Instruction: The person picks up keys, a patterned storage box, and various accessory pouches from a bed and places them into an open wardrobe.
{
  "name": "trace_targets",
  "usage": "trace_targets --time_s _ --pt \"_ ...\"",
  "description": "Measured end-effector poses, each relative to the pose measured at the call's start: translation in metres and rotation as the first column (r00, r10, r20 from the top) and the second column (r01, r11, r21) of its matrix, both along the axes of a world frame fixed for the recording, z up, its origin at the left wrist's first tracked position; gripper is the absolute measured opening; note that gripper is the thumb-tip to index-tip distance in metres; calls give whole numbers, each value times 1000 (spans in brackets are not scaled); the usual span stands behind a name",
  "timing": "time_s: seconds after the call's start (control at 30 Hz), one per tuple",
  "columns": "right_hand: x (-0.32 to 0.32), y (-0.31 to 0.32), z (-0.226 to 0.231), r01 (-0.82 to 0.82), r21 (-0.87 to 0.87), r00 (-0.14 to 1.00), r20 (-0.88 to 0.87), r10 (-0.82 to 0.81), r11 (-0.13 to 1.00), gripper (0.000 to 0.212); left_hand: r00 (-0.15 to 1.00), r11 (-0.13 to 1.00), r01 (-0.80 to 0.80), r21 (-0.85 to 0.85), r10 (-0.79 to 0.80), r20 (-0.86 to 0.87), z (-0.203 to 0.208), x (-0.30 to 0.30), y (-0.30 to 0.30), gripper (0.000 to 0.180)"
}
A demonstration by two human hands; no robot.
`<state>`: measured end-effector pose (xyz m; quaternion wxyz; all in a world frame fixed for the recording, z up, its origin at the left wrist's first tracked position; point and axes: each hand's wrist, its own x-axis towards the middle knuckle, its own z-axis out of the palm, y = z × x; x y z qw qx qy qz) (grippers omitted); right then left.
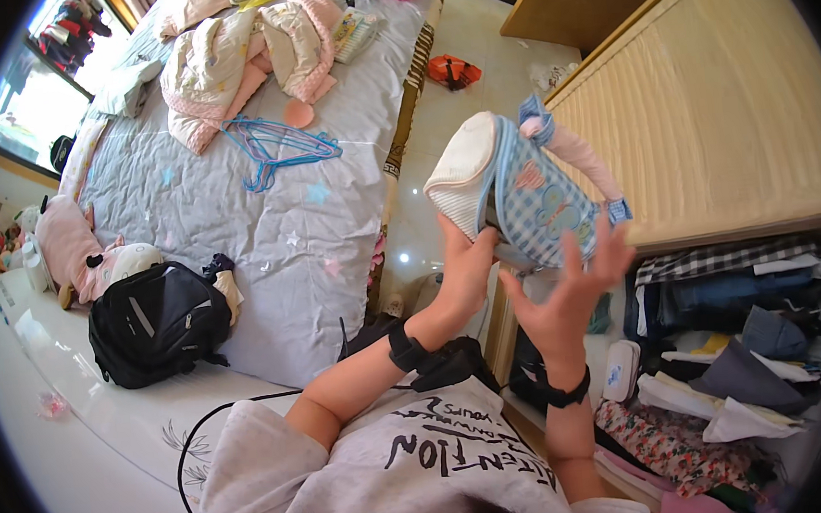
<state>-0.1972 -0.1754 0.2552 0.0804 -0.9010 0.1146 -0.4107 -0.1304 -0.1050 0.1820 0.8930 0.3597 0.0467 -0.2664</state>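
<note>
In front of me is a small child's handbag [543,200], in blue-and-white gingham with a butterfly and a heart patch. A pale pink strap arches along its right side, and a cream ribbed panel [460,171] stands out at its left. My left hand [470,269] grips the bag from below at the cream panel, its thumb pressed near the opening. Just below the gingham side, my right hand [568,300] has its fingers spread, slightly blurred. Whether its fingertips touch the bag I cannot tell.
At left, a bed [264,229] bears blue hangers [279,149], clothes and a black backpack [160,321]. An open drawer of folded clothes [727,357] lies at right, under a pale ribbed cabinet front [707,108]. An orange bag [455,72] is on the floor.
</note>
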Motion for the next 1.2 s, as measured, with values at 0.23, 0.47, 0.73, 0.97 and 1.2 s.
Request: trace_targets --time_s 0.23,0.47,0.73,0.97,1.2 --pt "16 -31 9 -116 65 962 -239 128 991 41 998 999 -21 -29 22 64 21 -10 -1 61" --pt "9 -50 60 72 496 994 -106 -22 865 26 998 998 -54 -21 53 -24 9 7 17 48" --pt "4 -73 91 -47 745 980 -95 175 665 33 993 994 99 -45 -102 -60 -2 8 35 48" --pt "-7 -33 94 -155 542 892 -282 352 826 20 969 935 217 -280 -241 -57 -12 -1 21 43" --pt "-25 -28 81 -221 498 911 -202 360 839 18 930 880 271 -390 -344 -131 -4 -14 18 48"
